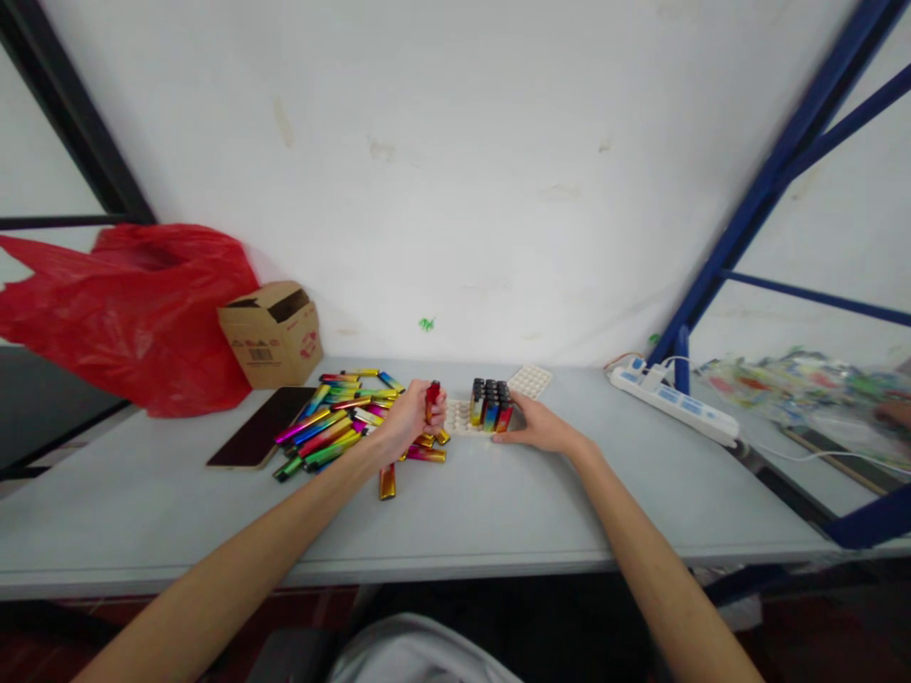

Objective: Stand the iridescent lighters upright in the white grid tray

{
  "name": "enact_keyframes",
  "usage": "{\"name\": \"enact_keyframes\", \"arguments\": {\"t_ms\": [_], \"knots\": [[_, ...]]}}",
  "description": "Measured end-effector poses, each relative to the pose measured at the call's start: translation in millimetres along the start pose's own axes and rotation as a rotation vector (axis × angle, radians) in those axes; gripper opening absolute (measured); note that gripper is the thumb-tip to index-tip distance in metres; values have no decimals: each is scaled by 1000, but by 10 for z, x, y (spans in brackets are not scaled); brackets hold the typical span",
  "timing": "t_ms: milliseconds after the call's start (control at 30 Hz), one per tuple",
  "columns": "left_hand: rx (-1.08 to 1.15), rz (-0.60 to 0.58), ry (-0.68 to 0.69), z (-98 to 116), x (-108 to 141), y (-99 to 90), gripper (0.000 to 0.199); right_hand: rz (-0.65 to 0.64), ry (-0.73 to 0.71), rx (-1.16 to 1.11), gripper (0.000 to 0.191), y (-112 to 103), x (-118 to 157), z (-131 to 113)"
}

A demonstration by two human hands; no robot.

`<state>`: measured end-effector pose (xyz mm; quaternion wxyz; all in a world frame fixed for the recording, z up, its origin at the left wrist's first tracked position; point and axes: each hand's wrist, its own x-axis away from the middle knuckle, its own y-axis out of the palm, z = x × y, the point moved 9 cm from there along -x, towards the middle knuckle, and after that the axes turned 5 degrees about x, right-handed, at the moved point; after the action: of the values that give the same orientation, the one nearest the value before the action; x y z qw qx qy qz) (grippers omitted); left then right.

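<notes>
My left hand [413,417] is closed around a red lighter [433,398], held upright just left of a white tray [459,417] with round hollows. Several lighters [491,406] with black tops stand packed in rows on the tray's right part. My right hand [537,425] grips the tray at its right end, the thumb at the front edge and the fingers partly hidden behind the lighters. Left of the tray, under and beside my left hand, lies a loose pile of shiny multicoloured lighters [331,432].
A second white tray [530,381] lies behind my right hand. At the left are a dark flat panel [260,427], an open cardboard box [274,337] and a red plastic bag [157,323]. A power strip [676,406] lies at the right, by a blue frame [754,190]. Another person's hand [895,413] shows far right.
</notes>
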<state>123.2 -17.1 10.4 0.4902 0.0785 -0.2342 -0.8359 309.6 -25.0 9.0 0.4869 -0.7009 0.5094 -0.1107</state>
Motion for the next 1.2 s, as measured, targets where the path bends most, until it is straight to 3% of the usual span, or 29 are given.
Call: {"name": "enact_keyframes", "arguments": {"t_ms": [467, 833, 1033, 1200], "knots": [[-87, -11, 36, 18, 33, 73, 35, -12, 40, 11, 77, 13, 2, 46], [71, -30, 48, 43, 48, 53, 22, 3, 11, 7, 76, 3, 5, 20], [-60, 12, 154, 113, 21, 45, 23, -1, 17, 16, 77, 2, -2, 17], [-399, 56, 290, 155, 5, 78, 19, -2, 3, -3, 76, 3, -9, 4]]}}
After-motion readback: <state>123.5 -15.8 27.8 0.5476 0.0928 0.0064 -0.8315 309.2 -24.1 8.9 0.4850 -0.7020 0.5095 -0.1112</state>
